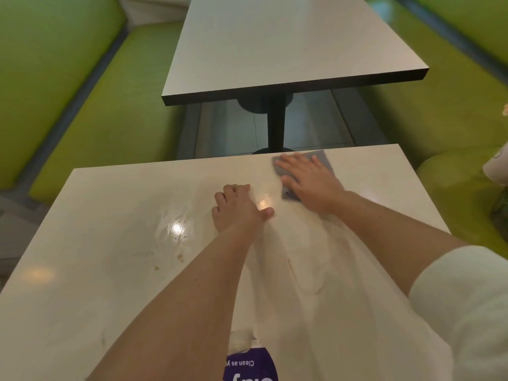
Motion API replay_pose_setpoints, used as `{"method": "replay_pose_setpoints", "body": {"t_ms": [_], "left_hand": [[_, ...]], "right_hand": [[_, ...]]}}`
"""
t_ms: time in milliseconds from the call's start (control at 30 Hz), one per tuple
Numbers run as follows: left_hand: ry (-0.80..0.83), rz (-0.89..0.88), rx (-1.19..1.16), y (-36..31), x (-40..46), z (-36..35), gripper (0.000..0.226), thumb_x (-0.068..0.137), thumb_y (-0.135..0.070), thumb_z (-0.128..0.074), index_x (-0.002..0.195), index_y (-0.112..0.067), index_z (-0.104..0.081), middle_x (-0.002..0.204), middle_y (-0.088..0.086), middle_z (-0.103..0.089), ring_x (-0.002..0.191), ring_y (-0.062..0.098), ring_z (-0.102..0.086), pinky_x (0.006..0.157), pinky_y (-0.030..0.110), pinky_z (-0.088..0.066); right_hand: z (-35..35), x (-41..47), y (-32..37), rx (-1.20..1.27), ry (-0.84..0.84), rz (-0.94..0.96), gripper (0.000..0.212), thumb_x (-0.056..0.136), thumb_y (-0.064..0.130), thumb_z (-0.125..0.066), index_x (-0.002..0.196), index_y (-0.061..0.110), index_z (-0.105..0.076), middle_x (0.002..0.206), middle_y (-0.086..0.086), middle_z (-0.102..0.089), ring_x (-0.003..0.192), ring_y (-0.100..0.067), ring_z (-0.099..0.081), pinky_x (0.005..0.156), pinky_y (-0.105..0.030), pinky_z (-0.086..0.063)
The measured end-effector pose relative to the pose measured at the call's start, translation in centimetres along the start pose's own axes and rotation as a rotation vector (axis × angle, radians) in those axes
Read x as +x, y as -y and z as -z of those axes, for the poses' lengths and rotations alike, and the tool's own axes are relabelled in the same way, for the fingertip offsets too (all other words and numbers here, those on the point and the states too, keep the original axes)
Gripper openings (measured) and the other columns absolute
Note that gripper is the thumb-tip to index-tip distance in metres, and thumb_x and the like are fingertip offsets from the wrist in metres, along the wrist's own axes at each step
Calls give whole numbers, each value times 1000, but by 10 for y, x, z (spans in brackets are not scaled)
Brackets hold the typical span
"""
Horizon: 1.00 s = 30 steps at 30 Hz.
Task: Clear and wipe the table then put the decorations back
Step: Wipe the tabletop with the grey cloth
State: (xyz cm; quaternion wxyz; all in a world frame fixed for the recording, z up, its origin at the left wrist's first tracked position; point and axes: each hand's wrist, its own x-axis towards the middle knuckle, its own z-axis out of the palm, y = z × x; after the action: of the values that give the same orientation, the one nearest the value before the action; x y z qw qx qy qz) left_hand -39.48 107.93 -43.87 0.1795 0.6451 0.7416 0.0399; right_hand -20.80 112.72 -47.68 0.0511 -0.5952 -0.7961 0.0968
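A cream table (104, 270) fills the lower half of the view, with wet streaks and a few brown specks near its middle. My right hand (310, 182) lies flat, fingers spread, pressing a grey cloth (320, 156) onto the table close to its far edge. My left hand (239, 210) rests palm down on the bare tabletop just left of the cloth, holding nothing. No decorations are on the table.
A purple round sticker (250, 365) with a torn white patch sits at the table's near edge. A second white table (288, 42) stands beyond a gap. Green bench seats (90, 119) run along both sides. Pale objects (497, 169) show at the right edge.
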Motion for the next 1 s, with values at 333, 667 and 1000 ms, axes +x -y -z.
{"method": "replay_pose_setpoints", "body": {"t_ms": [333, 667, 1000], "left_hand": [[33, 63, 63, -15, 4, 2, 78, 86, -51, -66, 147, -21, -27, 145, 4, -29, 135, 25, -27, 103, 35, -34], [46, 94, 74, -20, 4, 1, 75, 88, -46, -66, 145, -17, -28, 144, 5, -29, 134, 25, -27, 99, 34, -37], [20, 75, 76, -21, 1, -5, 67, 92, -42, -59, 144, -13, -29, 147, 8, -28, 135, 27, -27, 105, 33, -33]], "right_hand": [[-5, -60, 9, 81, -46, -24, 50, 105, 41, -24, 154, 33, -20, 162, 14, -13, 150, -10, -3, 122, -38, 1], [3, -47, -36, 51, -133, -400, 53, 104, 35, -20, 156, 24, -16, 162, 1, -15, 149, -21, -9, 120, -46, -3], [4, -95, -42, -5, -110, -444, 53, 104, 38, -16, 156, 27, -11, 164, 3, -10, 150, -20, -6, 121, -45, -5]]}}
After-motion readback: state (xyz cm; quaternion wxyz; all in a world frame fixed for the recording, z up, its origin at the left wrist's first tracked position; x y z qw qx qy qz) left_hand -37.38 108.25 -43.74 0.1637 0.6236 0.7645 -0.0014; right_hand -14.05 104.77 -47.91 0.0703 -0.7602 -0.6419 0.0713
